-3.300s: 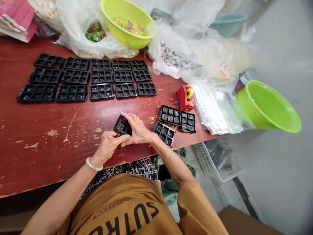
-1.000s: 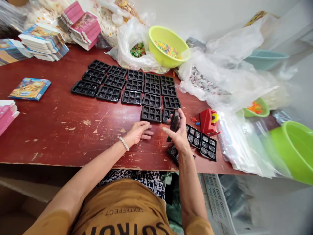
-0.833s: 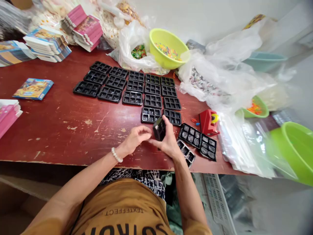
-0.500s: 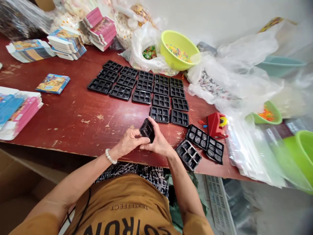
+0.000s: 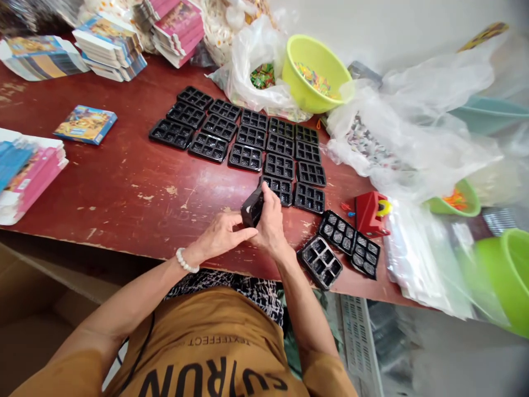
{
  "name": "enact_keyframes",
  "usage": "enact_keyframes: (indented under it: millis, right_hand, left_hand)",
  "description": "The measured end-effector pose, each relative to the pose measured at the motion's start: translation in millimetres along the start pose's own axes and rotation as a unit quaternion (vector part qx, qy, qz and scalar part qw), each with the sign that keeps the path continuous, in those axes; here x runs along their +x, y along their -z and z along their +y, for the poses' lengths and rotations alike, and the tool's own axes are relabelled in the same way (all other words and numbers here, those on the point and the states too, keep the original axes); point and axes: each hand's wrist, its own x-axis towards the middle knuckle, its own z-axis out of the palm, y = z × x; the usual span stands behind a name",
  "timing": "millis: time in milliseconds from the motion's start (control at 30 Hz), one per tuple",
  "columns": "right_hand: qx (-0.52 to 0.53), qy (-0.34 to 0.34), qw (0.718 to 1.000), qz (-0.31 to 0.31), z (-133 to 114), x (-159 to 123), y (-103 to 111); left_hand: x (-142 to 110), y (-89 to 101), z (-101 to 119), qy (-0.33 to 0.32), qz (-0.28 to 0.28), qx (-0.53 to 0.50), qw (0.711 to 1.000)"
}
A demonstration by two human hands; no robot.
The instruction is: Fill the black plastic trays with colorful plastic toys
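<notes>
The red table [image 5: 124,204] supports all items. The tray array [image 5: 250,137], a block of black compartment trays, serves as the reference for every position below. Three rows of five are complete; a fourth row at the array's near right contains two trays. Three seconds earlier that row is absent — two units have been added, and the layout is judged to be that much further along.

A translucent plastic bag [image 5: 413,138] lies to the right of the array. The lime bowl [image 5: 301,96] stands beyond its far right end. The loose tray [image 5: 322,262] lies to the near right of the array, beside a pair of similar trays [image 5: 351,242].

Both hands work just in front of the array. The right hand [image 5: 270,223] grasps the held tray [image 5: 251,208], its fingers bent along the right side. The left hand [image 5: 217,237] meets the lower left of the tray, thumb extended; whether its fingers grip or merely touch cannot be told. Half a second earlier the compartments face upward more; now the tray stands steeply tilted — in hand, outside the array.
</notes>
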Motion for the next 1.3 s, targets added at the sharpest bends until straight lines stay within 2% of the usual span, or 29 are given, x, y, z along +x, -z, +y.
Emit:
enact_keyframes:
  millis: [67,100,200,267,333,400,467,500,567,667,800,867,1000,1067,1167,1300]
  right_hand:
    - [-0.02,0.004,1.0,-0.01,-0.9,-0.7,-3.2]
    - [0.003,0.007,1.0,-0.029,-0.5,-0.2,-4.5]
    - [0.134,-0.004,0.987,-0.085,3.8,3.0,-7.6]
    - [0.225,-0.031,0.968,-0.103,11.3,4.0,-5.5]
    - [0.304,-0.075,0.947,-0.072,23.7,2.8,3.4]
    - [0.339,-0.115,0.933,0.024,38.2,-0.1,18.1]
    - [0.323,-0.126,0.931,0.112,48.8,-2.9,33.2]
    - [0.308,-0.121,0.935,0.128,51.2,-3.7,39.0]
    - [0.28,-0.112,0.947,0.114,49.8,-4.5,45.4]
    - [0.228,-0.105,0.965,0.082,40.1,-4.6,43.4]
    - [0.157,-0.068,0.981,0.089,31.6,-4.9,29.8]
    - [0.111,-0.065,0.988,0.086,27.9,-4.7,20.0]
    - [0.021,-0.067,0.996,0.046,14.0,-2.8,-2.6]
    - [0.002,-0.055,0.998,0.028,5.9,-1.4,-11.7]
    - [-0.005,-0.028,1.0,0.005,-3.3,0.4,-19.1]
    - [0.084,0.007,0.994,-0.066,-11.5,4.1,-22.8]
  left_hand:
    - [0.2,-0.4,-2.0,0.004,-0.006,0.016,1.0]
    - [0.4,0.5,-3.6,0.015,-0.013,0.006,1.0]
    - [0.5,3.9,-8.3,0.053,-0.023,-0.051,0.997]
    - [0.7,7.1,-10.8,0.069,-0.006,-0.1,0.993]
    - [3.2,12.8,-13.9,0.076,0.046,-0.164,0.982]
    - [10.3,20.8,-18.5,0.076,0.125,-0.233,0.961]
    - [22.5,27.6,-24.3,0.102,0.171,-0.279,0.939]
    - [29.9,29.2,-27.2,0.127,0.176,-0.293,0.931]
    - [45.2,28.1,-31.4,0.184,0.157,-0.309,0.92]
    - [62.0,19.1,-32.5,0.239,0.129,-0.325,0.906]
    - [57.9,11.3,-27.6,0.288,0.104,-0.281,0.91]
    - [43.1,11.0,-23.6,0.271,0.087,-0.237,0.929]
    - [6.9,10.2,-12.4,0.097,-0.004,-0.157,0.983]
    - [-4.9,10.1,-7.5,0.042,0.0,-0.079,0.996]
    - [-12.9,12.9,-5.9,0.03,0.026,-0.01,0.999]
    - [-18.1,20.0,-12.0,0.067,0.023,-0.095,0.993]
